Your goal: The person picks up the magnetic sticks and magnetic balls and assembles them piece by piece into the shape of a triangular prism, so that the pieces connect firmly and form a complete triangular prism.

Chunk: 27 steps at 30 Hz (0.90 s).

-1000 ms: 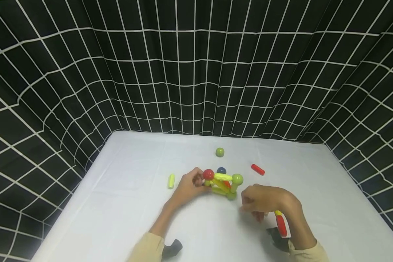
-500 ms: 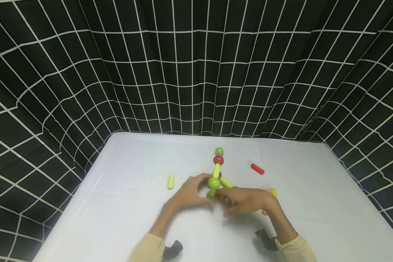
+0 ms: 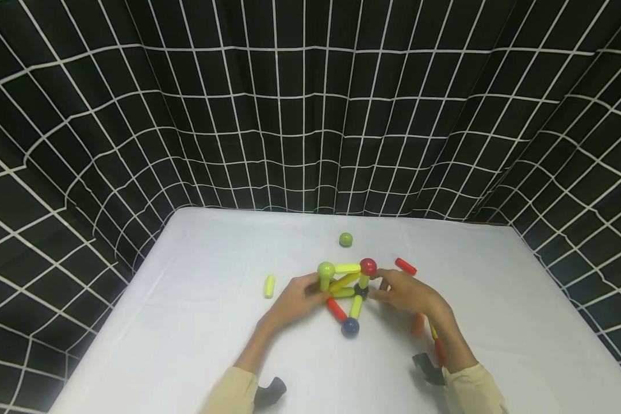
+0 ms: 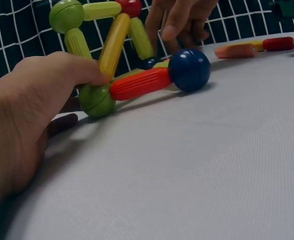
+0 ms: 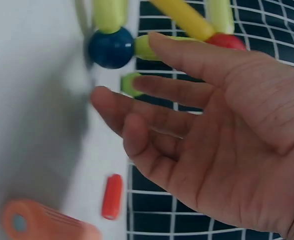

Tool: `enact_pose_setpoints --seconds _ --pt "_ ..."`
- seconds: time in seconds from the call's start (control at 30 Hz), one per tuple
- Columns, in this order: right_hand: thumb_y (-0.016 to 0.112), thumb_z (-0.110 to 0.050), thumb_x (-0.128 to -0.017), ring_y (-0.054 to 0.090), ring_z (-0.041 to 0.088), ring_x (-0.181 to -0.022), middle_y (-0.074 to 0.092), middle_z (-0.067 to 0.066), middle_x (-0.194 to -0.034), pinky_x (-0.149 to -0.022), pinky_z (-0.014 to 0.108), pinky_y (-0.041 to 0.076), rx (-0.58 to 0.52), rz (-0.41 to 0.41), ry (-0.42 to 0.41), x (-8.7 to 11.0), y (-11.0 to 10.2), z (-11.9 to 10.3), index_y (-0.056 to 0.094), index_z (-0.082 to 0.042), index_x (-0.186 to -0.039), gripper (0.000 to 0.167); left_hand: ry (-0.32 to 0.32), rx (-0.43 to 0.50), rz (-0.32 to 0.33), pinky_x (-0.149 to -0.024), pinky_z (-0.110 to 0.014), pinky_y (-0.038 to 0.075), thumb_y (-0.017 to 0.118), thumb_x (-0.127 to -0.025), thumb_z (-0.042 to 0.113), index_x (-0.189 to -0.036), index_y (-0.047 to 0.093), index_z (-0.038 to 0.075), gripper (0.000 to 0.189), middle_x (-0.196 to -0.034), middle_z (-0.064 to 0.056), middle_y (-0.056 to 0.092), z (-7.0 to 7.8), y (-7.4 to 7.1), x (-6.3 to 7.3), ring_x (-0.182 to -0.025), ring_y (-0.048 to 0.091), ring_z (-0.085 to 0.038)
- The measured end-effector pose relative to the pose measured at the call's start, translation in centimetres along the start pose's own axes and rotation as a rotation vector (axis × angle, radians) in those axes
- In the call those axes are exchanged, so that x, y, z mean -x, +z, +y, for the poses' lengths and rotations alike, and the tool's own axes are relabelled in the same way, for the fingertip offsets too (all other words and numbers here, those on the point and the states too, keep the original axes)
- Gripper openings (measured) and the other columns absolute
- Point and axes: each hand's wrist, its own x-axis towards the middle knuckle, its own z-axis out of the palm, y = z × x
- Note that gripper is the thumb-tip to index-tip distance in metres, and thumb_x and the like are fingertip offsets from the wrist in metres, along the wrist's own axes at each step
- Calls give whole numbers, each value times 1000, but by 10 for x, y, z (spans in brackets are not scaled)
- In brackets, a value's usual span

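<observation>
A ball-and-stick building-toy frame (image 3: 345,281) stands on the white table. Its upper edge is a light green rod between a green ball (image 3: 326,270) and a red ball (image 3: 368,267). A yellow rod slants across that side, and a red rod (image 4: 141,84) runs forward to a blue ball (image 4: 189,70). My left hand (image 3: 296,300) holds the frame at its lower green ball (image 4: 98,101), thumb over the joint. Beside the opposite corner is my right hand (image 3: 414,292), fingers loosely bent, thumb near the light green upright above a dark blue ball (image 5: 111,47).
Behind the frame lies a loose green ball (image 3: 345,239), with a red rod (image 3: 406,265) to its right. A light green rod (image 3: 269,286) is at the left. Near my right forearm are an orange rod (image 3: 418,324) and a yellow-and-red piece (image 3: 439,347). A gridded black curtain surrounds the table.
The frame has been turned around: its red ball went from left to back to right, and the blue ball now points toward me. My right hand came in, then shifted right.
</observation>
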Motion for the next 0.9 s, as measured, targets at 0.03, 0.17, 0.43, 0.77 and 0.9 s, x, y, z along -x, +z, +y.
enact_pose_setpoints --seconds 0.03,0.17,0.43,0.77,0.9 --pt "77 -28 -93 59 19 -85 69 7 -98 -75 35 53 -27 15 11 -3 2 1 67 -5 -126 41 -2 -1 -10 -123 -47 41 68 -100 32 -136 67 23 37 -142 3 69 -1 0 0 -142 58 -18" --pt "84 -24 -87 54 18 -77 67 5 -82 -68 31 46 -108 28 6 -10 11 4 72 -3 -109 33 11 -15 -49 -124 -48 39 67 -101 35 -136 67 26 37 -142 6 68 -4 0 0 -144 56 -18" --pt "87 -19 -84 52 16 -67 65 3 -72 -59 28 45 -132 48 -40 -12 14 4 75 -4 -106 30 10 -25 -17 -121 -47 43 73 -97 40 -128 71 26 34 -133 8 73 -6 2 -2 -137 61 -15" --pt "88 -15 -83 53 15 -66 68 3 -75 -60 26 46 -142 42 -64 -14 13 5 76 -4 -107 29 21 33 9 -118 -45 46 77 -94 30 -120 75 22 27 -122 6 78 -2 3 -4 -126 68 -14" --pt "88 -14 -83 53 15 -66 69 3 -76 -59 25 45 -160 39 -85 -13 13 6 77 -3 -106 28 19 38 6 -118 -43 46 76 -95 30 -120 75 22 27 -123 6 78 -4 4 -5 -126 68 -13"
